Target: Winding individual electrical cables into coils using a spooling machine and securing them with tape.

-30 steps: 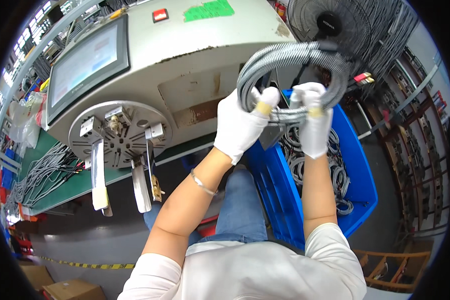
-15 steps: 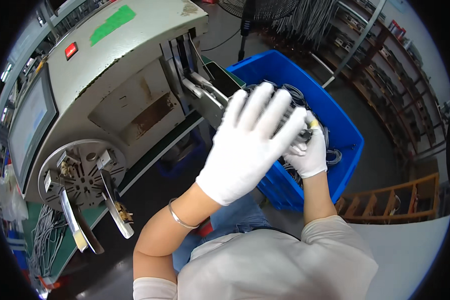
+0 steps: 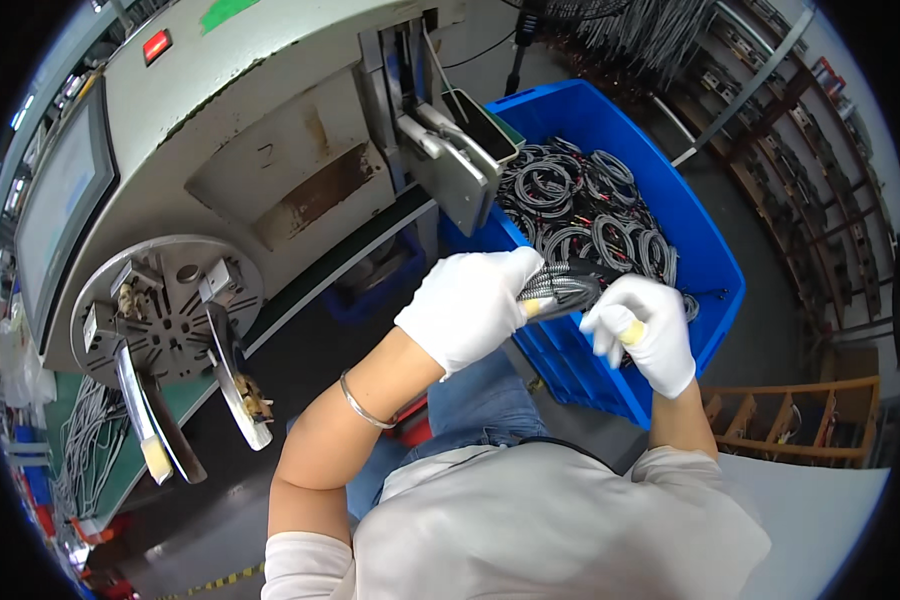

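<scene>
While the grey cable coil (image 3: 568, 292) is gripped by the left hand (image 3: 470, 308) near the near edge of the blue bin (image 3: 708, 240), the right hand (image 3: 652, 328) is held just beside it, fingers (image 3: 602, 320) curled; whether anything is pinched there cannot be told. The grey cable coil is best kept snug and even, so that nothing is let slip. More coils (image 3: 545, 188) are piled inside the bin. Beyond it, long grey cables (image 3: 625, 40) are hung near a rack (image 3: 818, 205).
</scene>
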{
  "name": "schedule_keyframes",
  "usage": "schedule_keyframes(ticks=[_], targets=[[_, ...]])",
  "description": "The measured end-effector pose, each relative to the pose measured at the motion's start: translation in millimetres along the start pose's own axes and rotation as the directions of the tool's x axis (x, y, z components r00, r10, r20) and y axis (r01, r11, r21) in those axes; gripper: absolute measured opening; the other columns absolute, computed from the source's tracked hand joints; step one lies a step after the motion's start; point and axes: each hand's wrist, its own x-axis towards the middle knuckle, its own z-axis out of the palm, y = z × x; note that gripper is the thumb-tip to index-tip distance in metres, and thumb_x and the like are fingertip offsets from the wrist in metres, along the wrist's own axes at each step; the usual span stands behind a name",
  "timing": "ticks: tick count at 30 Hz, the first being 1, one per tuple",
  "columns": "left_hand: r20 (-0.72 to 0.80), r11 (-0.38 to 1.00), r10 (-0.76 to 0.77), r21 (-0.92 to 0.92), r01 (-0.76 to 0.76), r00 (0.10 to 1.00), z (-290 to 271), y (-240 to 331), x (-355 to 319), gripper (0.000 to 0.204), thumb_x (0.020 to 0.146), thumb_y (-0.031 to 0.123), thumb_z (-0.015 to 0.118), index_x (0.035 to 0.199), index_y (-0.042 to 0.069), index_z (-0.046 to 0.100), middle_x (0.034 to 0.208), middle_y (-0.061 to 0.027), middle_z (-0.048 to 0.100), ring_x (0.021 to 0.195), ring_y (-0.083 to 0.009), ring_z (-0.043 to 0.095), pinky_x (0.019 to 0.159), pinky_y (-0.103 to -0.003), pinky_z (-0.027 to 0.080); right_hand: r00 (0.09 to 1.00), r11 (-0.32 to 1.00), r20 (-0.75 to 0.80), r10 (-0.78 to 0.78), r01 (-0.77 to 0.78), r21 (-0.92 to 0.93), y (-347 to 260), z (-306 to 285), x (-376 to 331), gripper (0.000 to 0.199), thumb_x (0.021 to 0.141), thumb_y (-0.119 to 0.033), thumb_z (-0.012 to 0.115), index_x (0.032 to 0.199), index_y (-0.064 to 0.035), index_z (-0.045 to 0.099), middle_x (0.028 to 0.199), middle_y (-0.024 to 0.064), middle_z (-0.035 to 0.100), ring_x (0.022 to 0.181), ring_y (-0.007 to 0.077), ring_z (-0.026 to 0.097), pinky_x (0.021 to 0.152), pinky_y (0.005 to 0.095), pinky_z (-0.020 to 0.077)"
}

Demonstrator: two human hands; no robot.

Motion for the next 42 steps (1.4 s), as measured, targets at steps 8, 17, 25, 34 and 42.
schedule_keyframes(ticks=[8,17,25,34,42], targets=[[0.039,1.0,-0.025,0.01,0.024,0.999,-4,-11,-25,0.022,0.078,0.022,0.071,0.091,0.006,0.062,0.074,-0.016,0.062,0.07,-0.0348,0.062,0.062,-0.039,0.049,0.747,0.361,0.336,-0.574,0.599,-0.715,-6,32,45,0.034,0.074,-0.024,0.072,0.102,-0.0051,0.065,0.083,0.0087,0.064,0.073,0.0258,0.06,0.065,0.037,0.0486],[0.149,0.928,-0.18,-0.301,0.218,0.972,-9,-36,-44,0.021,0.078,0.014,0.072,0.094,0.002,0.064,0.071,-0.0109,0.064,0.062,-0.0229,0.062,0.059,-0.031,0.05,0.711,0.325,0.305,-0.633,0.602,-0.729,16,47,49,0.033,0.075,-0.024,0.07,0.104,-0.0078,0.064,0.079,0.0063,0.063,0.07,0.0254,0.06,0.062,0.0365,0.0506],[0.395,0.569,-0.263,-0.673,0.473,0.88,-20,-40,-59,0.016,0.081,0.009,0.071,0.089,-0.001,0.062,0.074,-0.0014,0.06,0.064,-0.0057,0.056,0.058,-0.023,0.048,0.784,0.548,0.312,-0.537,0.606,-0.576,20,52,55,0.023,0.076,-0.017,0.071,0.094,-0.0041,0.063,0.076,0.0101,0.063,0.067,0.025,0.062,0.062,0.0343,0.0512],[0.216,0.678,-0.366,-0.605,0.418,0.905,-10,-43,-62,0.025,0.078,0.016,0.075,0.091,0.0,0.061,0.072,0.0008,0.056,0.062,-0.0028,0.047,0.056,-0.019,0.04,0.909,0.985,0.403,-0.105,0.15,-0.081,8,60,55,0.016,0.08,-0.012,0.068,0.088,-0.0027,0.059,0.071,0.0114,0.062,0.059,0.0256,0.061,0.054,0.0313,0.0478],[-0.062,0.963,-0.188,-0.205,0.172,0.98,1,-42,-76,0.025,0.079,0.023,0.072,0.096,0.006,0.063,0.077,-0.0071,0.062,0.066,-0.0207,0.061,0.062,-0.031,0.048,0.805,0.648,0.293,-0.517,0.591,-0.481,20,80,73,0.014,0.074,-0.007,0.066,0.077,-0.0035,0.053,0.066,0.0157,0.056,0.056,0.0305,0.058,0.051,0.0357,0.0439]])
